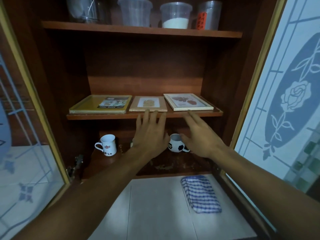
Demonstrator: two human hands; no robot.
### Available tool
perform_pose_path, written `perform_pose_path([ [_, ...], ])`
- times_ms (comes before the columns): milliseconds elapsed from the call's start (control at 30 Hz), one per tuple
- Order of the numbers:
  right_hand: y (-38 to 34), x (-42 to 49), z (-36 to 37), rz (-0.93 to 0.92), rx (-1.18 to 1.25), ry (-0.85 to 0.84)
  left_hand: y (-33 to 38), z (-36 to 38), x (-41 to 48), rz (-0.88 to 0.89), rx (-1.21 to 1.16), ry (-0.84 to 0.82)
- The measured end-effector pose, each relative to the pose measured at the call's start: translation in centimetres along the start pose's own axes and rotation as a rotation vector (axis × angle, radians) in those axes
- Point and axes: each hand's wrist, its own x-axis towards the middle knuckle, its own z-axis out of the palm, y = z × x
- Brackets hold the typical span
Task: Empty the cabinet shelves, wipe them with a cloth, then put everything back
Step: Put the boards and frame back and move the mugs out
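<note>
Forearms (86, 196) extend toward middle shelf (103, 116). Left hand (150, 134) spread, fingers straight, tips at shelf's front edge by brown frame (148, 104). Right hand (201, 135) likewise, by pale frame (187, 101). Checked cloth (200, 194) on bench (155, 213), well below shelf.

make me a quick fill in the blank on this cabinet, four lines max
1. The middle shelf holds ____ flat items.
2. The football mug stands on the ____ shelf.
3. The plastic tub on the top shelf holds ____ powder.
4. The left hand and right hand hold ____.

Missing words: three; bottom; white; nothing.
</note>
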Motion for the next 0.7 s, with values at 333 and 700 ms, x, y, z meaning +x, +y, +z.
perform_pose_path([
  [333,1.4,-1.4,5.7,0.008,0.087,-0.056,-0.1,4.5,-3.4,-0.073,-0.079,-0.005],
  [700,5.9,1.0,12.6,0.012,0.098,-0.152,-0.9,11.2,-4.0,-0.165,-0.077,-0.151],
])
